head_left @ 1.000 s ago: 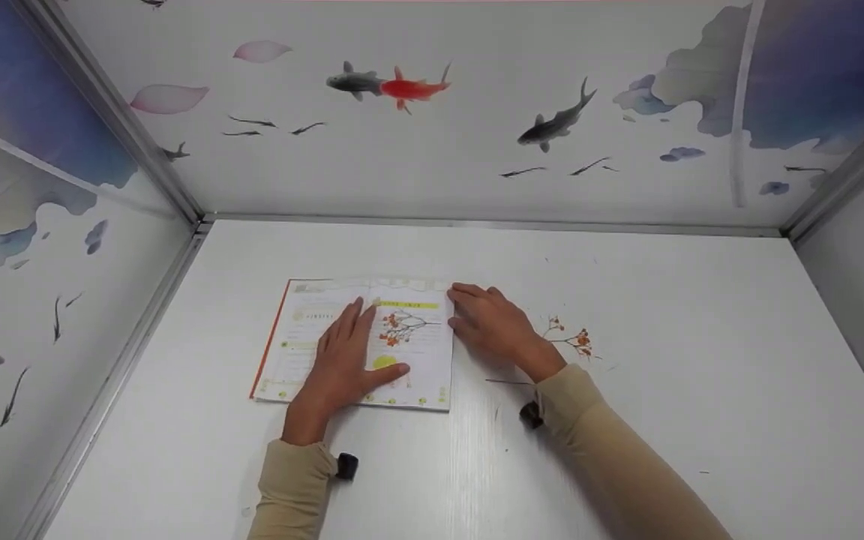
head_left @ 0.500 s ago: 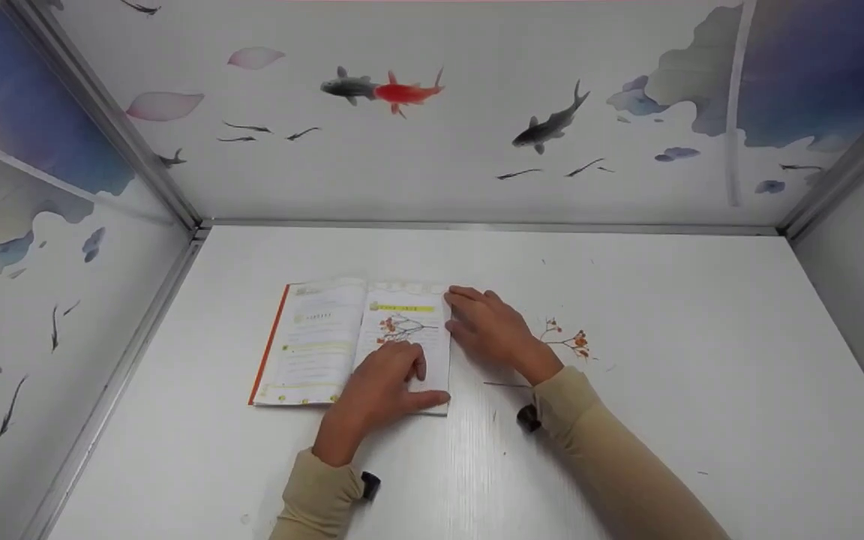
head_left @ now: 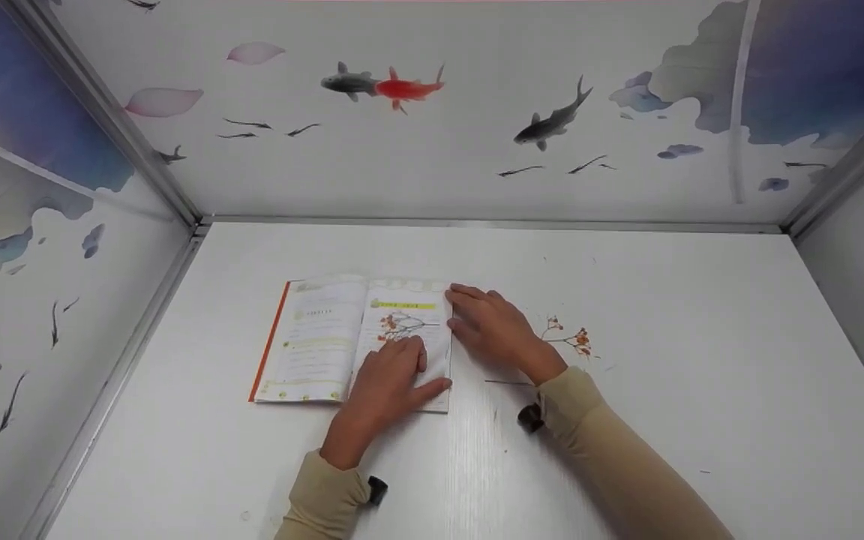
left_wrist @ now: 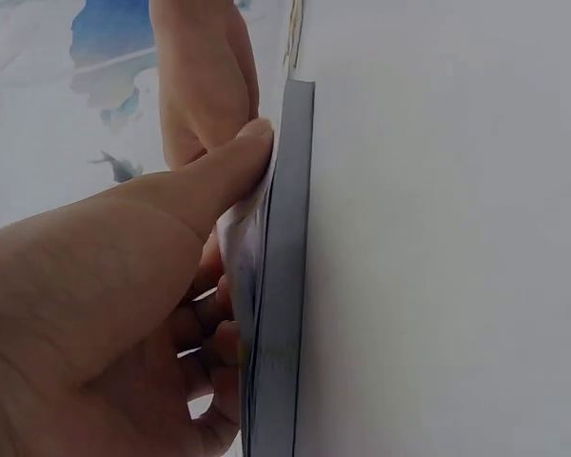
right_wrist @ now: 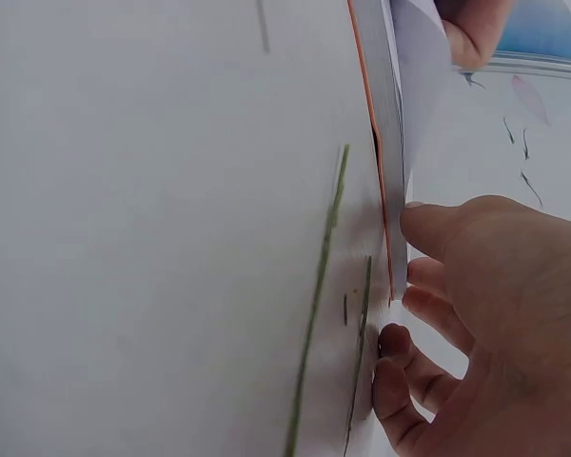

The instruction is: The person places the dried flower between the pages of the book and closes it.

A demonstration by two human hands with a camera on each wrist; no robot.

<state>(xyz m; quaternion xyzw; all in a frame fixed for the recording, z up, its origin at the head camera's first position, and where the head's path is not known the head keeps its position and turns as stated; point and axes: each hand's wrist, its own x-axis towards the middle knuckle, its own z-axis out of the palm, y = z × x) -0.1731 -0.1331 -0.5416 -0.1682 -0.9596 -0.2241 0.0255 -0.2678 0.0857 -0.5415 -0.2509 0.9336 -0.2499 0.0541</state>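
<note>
A book (head_left: 319, 337) with an orange cover edge lies open on the white table. On its right page rests a small branching sprig (head_left: 406, 325) with orange berries or blossoms. My left hand (head_left: 387, 382) is over the lower right page with curled fingers, its thumb at the page edge. In the right wrist view a page (right_wrist: 421, 86) bows up from the page block near that hand; the left wrist view shows the left thumb (left_wrist: 243, 157) against it. My right hand (head_left: 498, 330) rests at the book's upper right edge, its thumb (right_wrist: 433, 227) touching the page block.
Right of my right hand lies another orange-tipped sprig (head_left: 576, 341), partly hidden. A thin stem (head_left: 505, 382) lies by the right wrist, and small plant scraps (head_left: 704, 472) are scattered about. Printed panels (head_left: 432, 165) with fish enclose the table at the back and sides.
My left hand has moved right from the middle of the book to the right page's lower edge, its fingers curling. The right page has bowed up slightly. My right hand stays in place.
</note>
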